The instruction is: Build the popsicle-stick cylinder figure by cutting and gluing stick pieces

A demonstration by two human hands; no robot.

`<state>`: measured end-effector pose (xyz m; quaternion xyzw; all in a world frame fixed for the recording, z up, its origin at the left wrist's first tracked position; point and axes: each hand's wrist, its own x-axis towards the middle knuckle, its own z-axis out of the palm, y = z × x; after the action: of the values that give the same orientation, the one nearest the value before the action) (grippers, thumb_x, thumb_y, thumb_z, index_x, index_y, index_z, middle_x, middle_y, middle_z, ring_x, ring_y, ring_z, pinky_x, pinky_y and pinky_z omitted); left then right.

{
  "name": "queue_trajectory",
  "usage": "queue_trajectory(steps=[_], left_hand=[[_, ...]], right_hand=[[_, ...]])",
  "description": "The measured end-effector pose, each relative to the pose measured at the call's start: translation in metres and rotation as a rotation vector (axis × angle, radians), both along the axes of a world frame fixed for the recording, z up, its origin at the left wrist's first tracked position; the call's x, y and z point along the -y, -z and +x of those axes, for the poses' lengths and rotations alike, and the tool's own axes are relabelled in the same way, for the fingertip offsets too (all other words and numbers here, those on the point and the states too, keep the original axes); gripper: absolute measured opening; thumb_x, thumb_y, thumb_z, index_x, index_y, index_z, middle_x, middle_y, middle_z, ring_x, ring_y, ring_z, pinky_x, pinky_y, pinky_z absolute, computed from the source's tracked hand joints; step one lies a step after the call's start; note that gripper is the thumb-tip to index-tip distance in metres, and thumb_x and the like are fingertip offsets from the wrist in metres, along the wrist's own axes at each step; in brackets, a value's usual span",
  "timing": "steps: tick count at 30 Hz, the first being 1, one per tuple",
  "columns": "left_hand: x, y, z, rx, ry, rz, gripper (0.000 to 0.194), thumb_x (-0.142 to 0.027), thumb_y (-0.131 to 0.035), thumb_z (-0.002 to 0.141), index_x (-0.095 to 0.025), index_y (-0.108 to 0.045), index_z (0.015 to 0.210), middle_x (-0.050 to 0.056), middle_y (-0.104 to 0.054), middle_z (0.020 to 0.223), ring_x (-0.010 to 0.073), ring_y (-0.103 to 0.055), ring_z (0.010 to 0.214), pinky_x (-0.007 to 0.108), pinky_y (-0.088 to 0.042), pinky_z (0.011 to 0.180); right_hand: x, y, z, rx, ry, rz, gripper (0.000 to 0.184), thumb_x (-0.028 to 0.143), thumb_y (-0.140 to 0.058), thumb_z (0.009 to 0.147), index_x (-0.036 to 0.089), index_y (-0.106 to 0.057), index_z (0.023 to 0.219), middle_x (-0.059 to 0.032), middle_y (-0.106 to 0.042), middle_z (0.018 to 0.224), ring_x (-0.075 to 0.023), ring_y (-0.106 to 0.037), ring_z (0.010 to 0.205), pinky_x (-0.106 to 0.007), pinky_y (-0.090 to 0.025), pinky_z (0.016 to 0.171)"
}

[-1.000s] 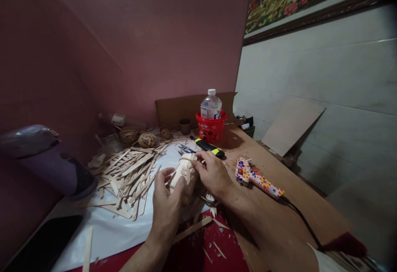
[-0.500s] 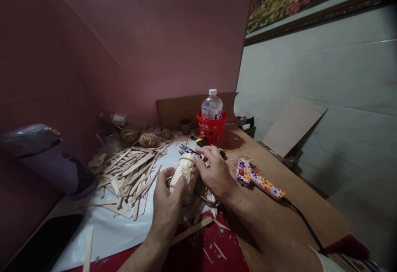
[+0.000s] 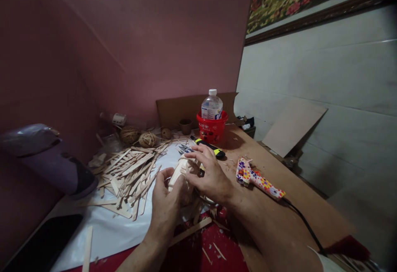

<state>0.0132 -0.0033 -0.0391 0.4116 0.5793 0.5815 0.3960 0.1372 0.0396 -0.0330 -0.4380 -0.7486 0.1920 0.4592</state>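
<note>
My left hand (image 3: 166,199) is wrapped round a small barrel-shaped craft piece (image 3: 178,175) made of pale wooden sticks, gripping it from the left and front. Over its upper right side lies my right hand (image 3: 211,175), the thumb pressed on the wood and the fingers reaching across the top. Part of the piece is hidden by both hands. Just behind it lie small thread snips (image 3: 185,149), partly covered by my right fingers. A black and yellow utility knife (image 3: 219,153) rests beyond my right hand.
Loose craft sticks (image 3: 133,177) are heaped at left on a white sheet (image 3: 114,230). A floral glue gun (image 3: 259,181) with its cord lies at right. Behind stand a red bucket (image 3: 212,133) holding a plastic bottle (image 3: 212,106), and twine balls (image 3: 148,139). A dark phone-like slab (image 3: 46,239) lies front left.
My right hand has shifted slightly left and down, its thumb moving from the top edge onto the side of the craft piece. My left hand keeps its hold.
</note>
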Motion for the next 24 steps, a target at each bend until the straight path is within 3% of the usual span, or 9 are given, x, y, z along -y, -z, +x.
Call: queue_trajectory(steps=[12,19,24], left_hand=[[-0.0018,0.0075,-0.0042,0.080,0.005,-0.023,0.030,-0.033,-0.058,0.073,-0.019,-0.053,0.099,-0.004,-0.058,0.071,0.0124,-0.054,0.052,0.024,-0.044,0.050],[-0.0010,0.0090,-0.0037,0.039,-0.021,0.006,0.038,-0.039,-0.063,0.073,-0.020,-0.050,0.102,0.002,-0.058,0.096,0.0143,-0.058,0.073,0.026,-0.047,0.063],[-0.0025,0.0082,-0.0047,-0.011,-0.025,0.018,0.044,-0.040,-0.066,0.071,-0.019,-0.048,0.105,0.005,-0.054,0.102,0.0169,-0.057,0.080,0.028,-0.047,0.067]], right_hand=[[-0.0020,0.0013,0.0008,0.009,0.016,-0.042,0.044,0.015,-0.064,0.065,0.022,-0.062,0.108,-0.0090,-0.049,0.130,-0.0258,-0.032,0.132,-0.045,-0.025,0.110],[-0.0023,0.0021,-0.0002,0.003,0.015,-0.040,0.044,0.016,-0.064,0.067,0.019,-0.062,0.111,-0.0110,-0.049,0.130,-0.0257,-0.034,0.131,-0.044,-0.026,0.109],[-0.0029,0.0011,-0.0005,-0.028,0.002,-0.040,0.044,0.016,-0.065,0.066,0.019,-0.062,0.110,-0.0106,-0.051,0.127,-0.0249,-0.038,0.127,-0.042,-0.028,0.108]])
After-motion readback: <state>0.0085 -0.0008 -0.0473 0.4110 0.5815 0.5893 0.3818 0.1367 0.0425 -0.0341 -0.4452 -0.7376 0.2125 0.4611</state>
